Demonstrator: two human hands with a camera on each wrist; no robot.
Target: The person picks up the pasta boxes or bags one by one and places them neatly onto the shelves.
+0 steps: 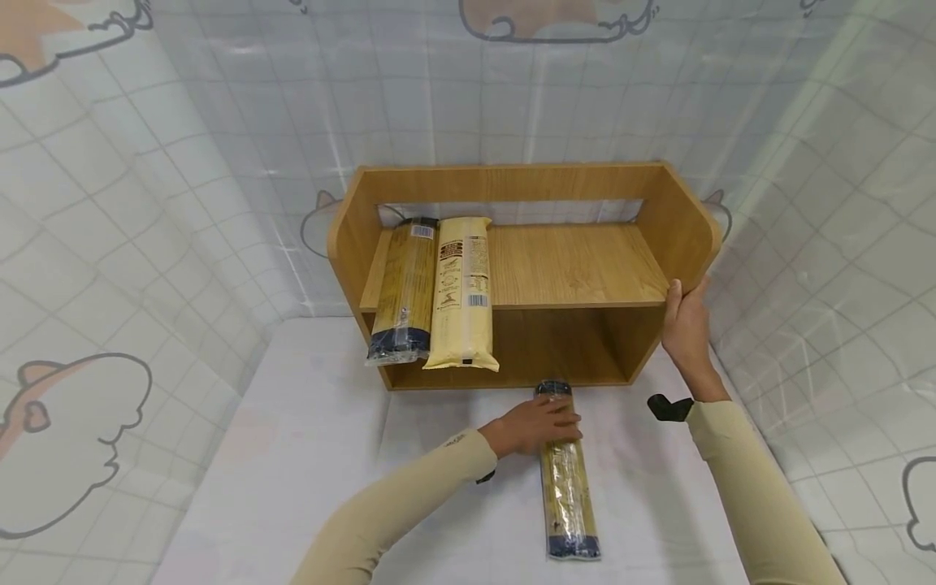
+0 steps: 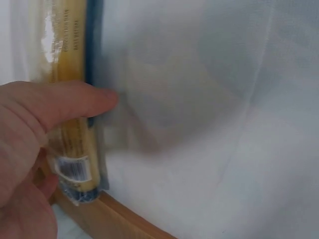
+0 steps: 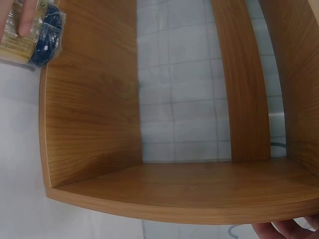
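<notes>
My left hand point(image 1: 537, 424) holds a long clear pack of spaghetti point(image 1: 566, 496) with dark blue ends, its fingers lying across the upper half. In the left wrist view the thumb point(image 2: 89, 102) crosses the pack point(image 2: 75, 137) above a barcode label. The pack lies lengthwise on the white surface, its far end right at the front of a wooden two-tier shelf point(image 1: 504, 306). My right hand point(image 1: 686, 329) grips the front edge of the shelf's right side panel; in the right wrist view, fingertips point(image 3: 284, 230) show at the panel's edge point(image 3: 199, 213).
On the upper tier, toward the left, lie a similar blue-ended spaghetti pack point(image 1: 405, 284) and a cream-coloured pack point(image 1: 462, 292), side by side and overhanging the front. Grid-patterned sheeting point(image 1: 241, 203) surrounds the white table surface point(image 1: 307, 439) at the back and sides.
</notes>
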